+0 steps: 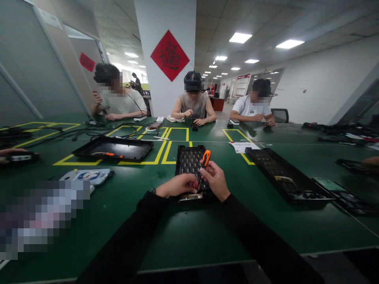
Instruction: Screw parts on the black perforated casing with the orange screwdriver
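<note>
My right hand [216, 179] is closed around a screwdriver with an orange and black handle [206, 157]. The tool leans slightly, handle up, and its dark shaft runs down between my hands. Opposite it, my left hand [181, 185] has its fingers pinched together near the lower shaft; what they hold is too small to make out. Both hands are over a black tray [178, 167] with rows of small light-coloured pieces in it. At the tray's near end, below my fingers, lies a pale, shiny strip-like part [191, 196]. The screwdriver's tip is hidden by my fingers.
A black tray [136, 154] holding an orange-handled tool stands left; a longer one [284, 167] stands right, near a white paper [244, 147]. Cables [85, 132] lie at far left. Several people sit around the green table [127, 232]. A blurred item [44, 221] lies front left.
</note>
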Demonstrator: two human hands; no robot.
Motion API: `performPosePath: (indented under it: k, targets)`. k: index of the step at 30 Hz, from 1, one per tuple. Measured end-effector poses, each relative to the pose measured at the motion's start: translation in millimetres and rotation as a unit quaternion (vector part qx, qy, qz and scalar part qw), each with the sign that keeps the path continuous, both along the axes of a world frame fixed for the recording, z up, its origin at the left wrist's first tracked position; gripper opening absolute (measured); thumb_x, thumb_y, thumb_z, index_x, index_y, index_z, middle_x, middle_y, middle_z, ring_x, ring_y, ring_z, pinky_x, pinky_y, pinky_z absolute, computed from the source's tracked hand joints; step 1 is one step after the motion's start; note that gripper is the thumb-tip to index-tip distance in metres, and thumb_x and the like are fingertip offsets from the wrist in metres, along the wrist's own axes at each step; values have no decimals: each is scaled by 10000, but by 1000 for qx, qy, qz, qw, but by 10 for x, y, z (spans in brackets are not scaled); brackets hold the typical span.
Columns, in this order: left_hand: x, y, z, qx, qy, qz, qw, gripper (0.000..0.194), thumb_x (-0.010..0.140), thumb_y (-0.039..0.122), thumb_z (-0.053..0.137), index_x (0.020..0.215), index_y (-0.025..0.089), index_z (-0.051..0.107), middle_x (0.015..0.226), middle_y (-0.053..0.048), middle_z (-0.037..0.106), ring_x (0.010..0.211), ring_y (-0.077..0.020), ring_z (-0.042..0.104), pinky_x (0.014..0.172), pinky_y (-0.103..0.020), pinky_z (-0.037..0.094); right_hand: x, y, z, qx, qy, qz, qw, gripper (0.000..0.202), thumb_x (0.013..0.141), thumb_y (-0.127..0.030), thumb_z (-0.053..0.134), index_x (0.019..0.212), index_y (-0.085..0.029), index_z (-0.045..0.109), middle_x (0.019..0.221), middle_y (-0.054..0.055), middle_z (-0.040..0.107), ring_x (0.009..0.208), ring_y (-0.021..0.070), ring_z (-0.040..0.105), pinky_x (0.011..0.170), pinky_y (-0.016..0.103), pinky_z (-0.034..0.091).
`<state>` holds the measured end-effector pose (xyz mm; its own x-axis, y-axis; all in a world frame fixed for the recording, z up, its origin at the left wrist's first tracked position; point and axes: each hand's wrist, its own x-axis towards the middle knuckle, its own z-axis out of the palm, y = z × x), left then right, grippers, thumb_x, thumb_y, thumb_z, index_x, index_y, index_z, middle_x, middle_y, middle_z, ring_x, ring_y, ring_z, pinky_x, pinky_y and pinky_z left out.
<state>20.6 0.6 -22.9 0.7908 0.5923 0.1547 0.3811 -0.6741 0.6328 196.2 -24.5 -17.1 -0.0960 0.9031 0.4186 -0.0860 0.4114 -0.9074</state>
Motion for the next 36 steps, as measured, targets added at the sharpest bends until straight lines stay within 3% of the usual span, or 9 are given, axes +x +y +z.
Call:
performPosePath:
  k: [6,13,22,36]
  targets:
    - [12,-24,6,17,12,15,1000,183,777,325,586,842,154,592,789,-2,566,693,-112,482,619,-213,359,0,-1,-1,2,-4,-3,1000,317,753,-309,616,1037,-175,567,720,-2,578,588,106,519,509,207,392]
    - [3,-37,41,13,-18,-22,1000,142,807,280,554,832,149,604,893,-27,594,816,-132,532,741,-234,392,13,15,2,0,-1,-4,1000,334,743,-302,630,1041,-163,575,731,6,581,588,103,513,497,203,383]
    - [7,-43,55,31,-5,-11,999,152,793,293,570,831,148,598,883,-27,583,793,-135,518,727,-240,397,14,1,12,3,-2,-8,1000,346,739,-317,631,1048,-166,587,745,14,592,616,116,524,528,217,409]
    - [-9,0,38,-3,-31,-47,998,144,784,258,593,864,147,639,921,-43,587,850,-133,546,788,-245,418,19,16,-4,10,-1,-4,1000,342,744,-301,629,1056,-167,589,725,6,577,607,107,507,524,212,391]
